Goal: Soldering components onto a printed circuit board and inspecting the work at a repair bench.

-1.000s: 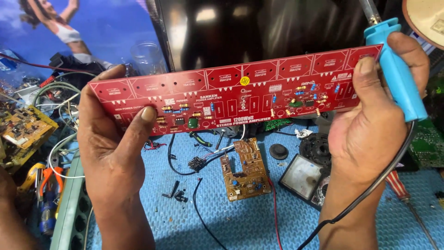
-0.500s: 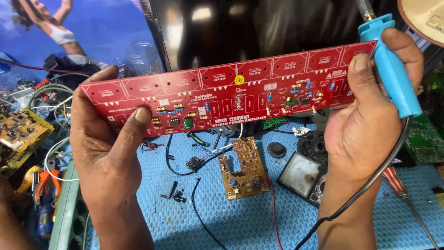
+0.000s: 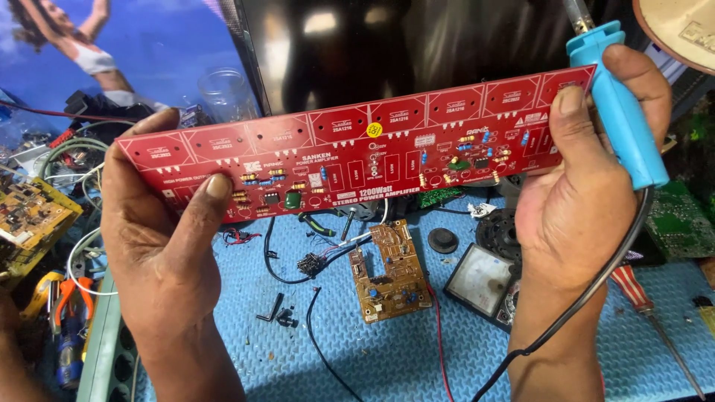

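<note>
- Long red circuit board [image 3: 357,152] is held up flat-on to the camera, above the blue ribbed mat [image 3: 417,350], tilted so its right end sits higher.
- Left hand [image 3: 160,238] is closed on the board's left end: thumb pressed on the printed face, fingers wrapped behind the edge.
- Right hand [image 3: 573,193] does 2 jobs: thumb and palm pinch the board's right end, while the fingers curl around the blue-handled soldering iron [image 3: 614,104], shaft pointing up and out of view.
- Judgement: holding well here means gripping by the edges only, thumbs off the small resistors and capacitors mid-board, and keeping the iron's shaft pointed away from board and skin.
- Iron's black cord [image 3: 573,305] runs down past the right wrist; judged a snag risk if the board swings.
- Board spans between both hands, touching each; well clear of the small brown circuit board [image 3: 391,272] and the analog meter [image 3: 488,283] lying on the mat below.
</note>
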